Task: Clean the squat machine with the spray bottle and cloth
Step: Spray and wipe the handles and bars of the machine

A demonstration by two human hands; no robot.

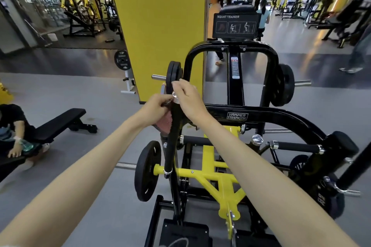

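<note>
The black and yellow squat machine fills the middle and right of the view. Its upright black handle with a chrome end cap rises in front of me. My left hand grips a reddish cloth and holds it against the left side of the handle near its top. My right hand curls its fingers over the top of the handle at the chrome cap. A clear bottle with teal liquid lies at the far left by a seated person's hand.
A black flat bench stands on the grey floor at left, with a person sitting by it. A yellow pillar rises behind the machine. Weight plates hang on the machine's pegs. People walk in the background at right.
</note>
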